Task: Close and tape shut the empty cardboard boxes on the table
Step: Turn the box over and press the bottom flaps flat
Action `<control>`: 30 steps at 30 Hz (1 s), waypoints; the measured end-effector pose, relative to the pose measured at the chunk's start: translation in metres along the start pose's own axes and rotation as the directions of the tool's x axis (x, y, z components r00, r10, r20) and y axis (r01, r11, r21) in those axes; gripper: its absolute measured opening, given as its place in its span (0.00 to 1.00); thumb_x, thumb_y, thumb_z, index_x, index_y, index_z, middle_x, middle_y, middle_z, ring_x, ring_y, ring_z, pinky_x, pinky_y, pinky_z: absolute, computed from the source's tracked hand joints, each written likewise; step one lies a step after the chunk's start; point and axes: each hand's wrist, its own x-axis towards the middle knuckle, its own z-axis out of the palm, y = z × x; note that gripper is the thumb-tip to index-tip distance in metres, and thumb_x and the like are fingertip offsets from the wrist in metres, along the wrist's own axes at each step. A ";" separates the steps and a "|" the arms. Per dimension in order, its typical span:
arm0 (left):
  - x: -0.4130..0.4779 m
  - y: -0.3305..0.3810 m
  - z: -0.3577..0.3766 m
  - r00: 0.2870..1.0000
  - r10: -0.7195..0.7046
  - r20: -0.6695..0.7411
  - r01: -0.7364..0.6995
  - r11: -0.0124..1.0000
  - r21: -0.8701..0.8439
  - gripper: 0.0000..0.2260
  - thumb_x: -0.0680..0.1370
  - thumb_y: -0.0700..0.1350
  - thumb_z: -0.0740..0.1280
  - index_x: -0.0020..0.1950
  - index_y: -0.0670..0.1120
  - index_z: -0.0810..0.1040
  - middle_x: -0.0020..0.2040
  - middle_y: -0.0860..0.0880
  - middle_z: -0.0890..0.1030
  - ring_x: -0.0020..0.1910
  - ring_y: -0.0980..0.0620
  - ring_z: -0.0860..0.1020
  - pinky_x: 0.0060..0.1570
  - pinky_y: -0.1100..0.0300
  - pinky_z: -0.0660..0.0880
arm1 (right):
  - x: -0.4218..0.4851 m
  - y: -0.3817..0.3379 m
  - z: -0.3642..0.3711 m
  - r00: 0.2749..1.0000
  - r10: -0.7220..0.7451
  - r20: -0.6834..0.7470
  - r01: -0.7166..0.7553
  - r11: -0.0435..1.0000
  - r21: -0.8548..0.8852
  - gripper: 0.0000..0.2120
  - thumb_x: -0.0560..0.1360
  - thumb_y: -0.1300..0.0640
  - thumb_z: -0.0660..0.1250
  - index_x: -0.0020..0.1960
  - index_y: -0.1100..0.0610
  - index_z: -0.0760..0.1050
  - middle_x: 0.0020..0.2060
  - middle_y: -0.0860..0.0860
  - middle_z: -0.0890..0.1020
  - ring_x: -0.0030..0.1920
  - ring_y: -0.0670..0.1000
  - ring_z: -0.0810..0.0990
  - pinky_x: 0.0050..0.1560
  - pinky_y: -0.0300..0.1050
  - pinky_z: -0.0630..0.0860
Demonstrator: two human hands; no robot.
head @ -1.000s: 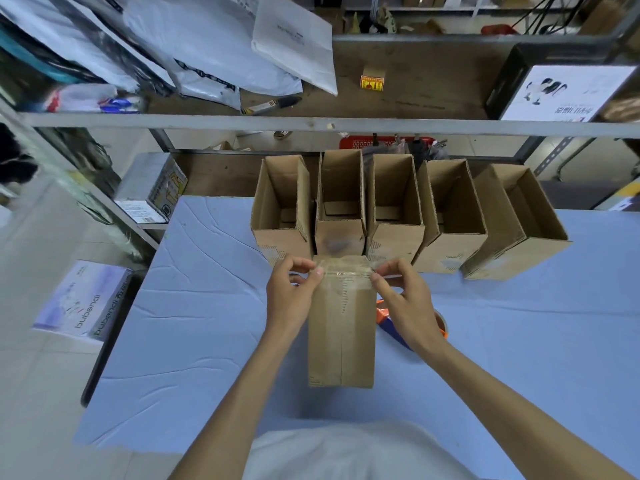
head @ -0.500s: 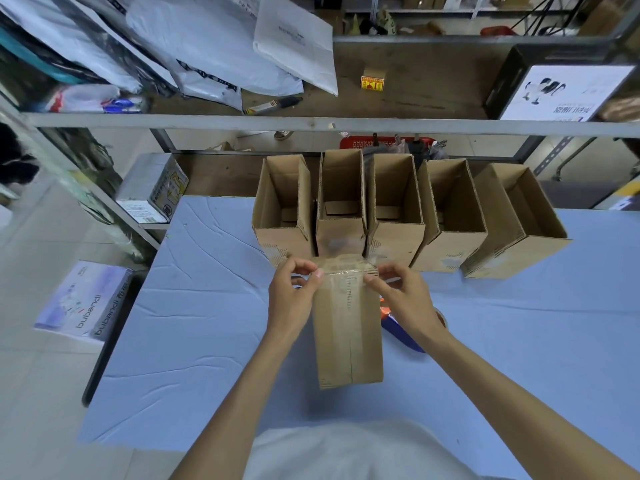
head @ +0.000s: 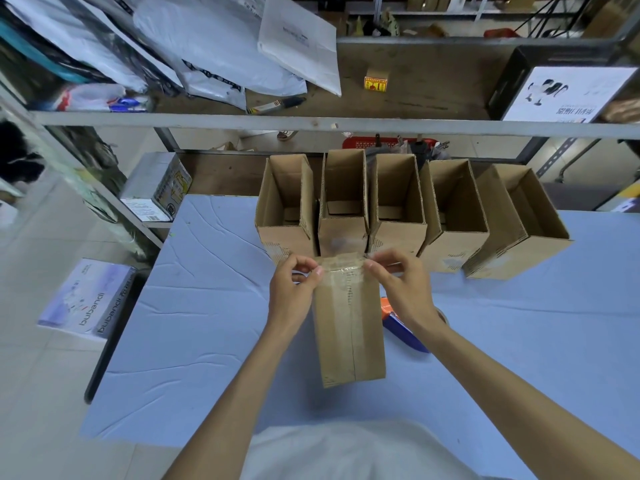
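A closed cardboard box [head: 349,327] lies lengthwise on the blue table [head: 194,323], clear tape running along its top seam. My left hand [head: 294,292] pinches the left side of the box's far end, and my right hand [head: 401,285] pinches the right side, where a strip of clear tape [head: 343,270] crosses that end. Behind it stands a row of several open cardboard boxes [head: 398,209], tops open. An orange and blue tape dispenser [head: 401,327] lies just right of the closed box, partly hidden by my right wrist.
A metal shelf [head: 311,121] spans the back, holding white mailer bags [head: 221,57], a marker, a small yellow box and a black box [head: 561,88]. A grey printed box [head: 156,188] sits on a lower shelf at left. A flat package [head: 86,299] lies on the floor.
The closed box has shifted slightly and turned a little, its near end swinging right. Both hands stay at its far end, pinching at the tape there.
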 end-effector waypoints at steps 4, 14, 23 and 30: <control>-0.001 -0.001 -0.002 1.000 0.030 0.002 -0.031 0.999 0.021 0.06 0.78 0.42 0.68 0.41 0.50 0.75 0.45 0.53 0.78 0.44 0.56 0.75 0.44 0.67 0.71 | 0.000 0.002 -0.003 1.000 -0.030 0.006 0.030 1.000 0.001 0.03 0.72 0.53 0.73 0.42 0.50 0.81 0.38 0.42 0.82 0.42 0.44 0.80 0.43 0.35 0.76; 0.000 0.006 0.002 0.995 0.094 -0.013 -0.094 0.996 0.009 0.06 0.79 0.43 0.66 0.42 0.49 0.76 0.48 0.49 0.77 0.43 0.64 0.74 0.45 0.71 0.72 | -0.003 -0.006 -0.008 1.000 -0.018 -0.009 0.018 0.999 0.044 0.04 0.71 0.57 0.74 0.39 0.52 0.81 0.40 0.46 0.82 0.42 0.44 0.79 0.41 0.35 0.75; 0.001 -0.001 -0.001 0.994 0.098 -0.043 -0.092 0.988 0.121 0.08 0.78 0.50 0.67 0.40 0.50 0.75 0.47 0.50 0.75 0.43 0.59 0.74 0.43 0.72 0.71 | -0.003 -0.018 0.001 0.997 0.059 0.054 -0.061 0.997 0.037 0.12 0.73 0.56 0.72 0.35 0.63 0.78 0.30 0.45 0.78 0.32 0.38 0.78 0.35 0.31 0.72; 0.006 0.002 0.000 0.980 0.147 -0.137 -0.112 0.965 0.236 0.10 0.77 0.53 0.69 0.45 0.48 0.73 0.43 0.54 0.77 0.39 0.60 0.76 0.40 0.63 0.73 | 0.005 -0.011 0.002 0.999 0.027 0.035 -0.020 0.984 -0.178 0.12 0.74 0.45 0.68 0.36 0.48 0.73 0.41 0.48 0.79 0.43 0.50 0.80 0.44 0.55 0.79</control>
